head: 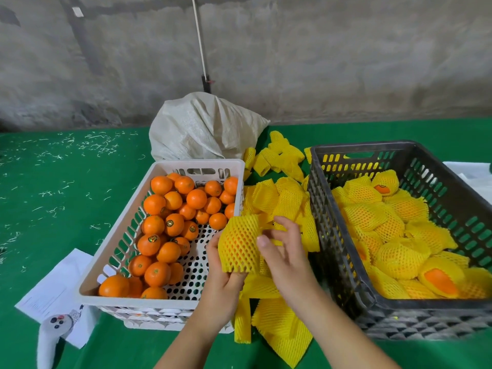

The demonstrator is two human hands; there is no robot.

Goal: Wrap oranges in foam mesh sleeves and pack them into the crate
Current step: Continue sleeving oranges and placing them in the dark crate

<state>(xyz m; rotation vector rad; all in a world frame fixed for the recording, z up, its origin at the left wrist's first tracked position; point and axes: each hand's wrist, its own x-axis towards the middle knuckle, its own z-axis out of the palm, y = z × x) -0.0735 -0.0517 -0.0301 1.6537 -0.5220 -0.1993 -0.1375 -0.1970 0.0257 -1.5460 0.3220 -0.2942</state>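
My left hand (222, 275) holds from below an orange inside a yellow foam mesh sleeve (239, 243), between the two crates. My right hand (285, 251) has its thumb and fingers on the sleeve's right edge, fingers spread. A white crate (111, 262) on the left holds several bare oranges (170, 209). A dark grey crate (343, 262) on the right holds several wrapped oranges (394, 235). Loose yellow sleeves (279, 198) lie piled between and behind the crates, and more sleeves (277, 320) lie under my forearms.
All stands on a green surface (53, 182) flecked with white scraps. A whitish woven sack (202, 126) sits behind the white crate by a grey wall. Paper sheets (58, 286) and a white controller (50, 339) lie at the front left.
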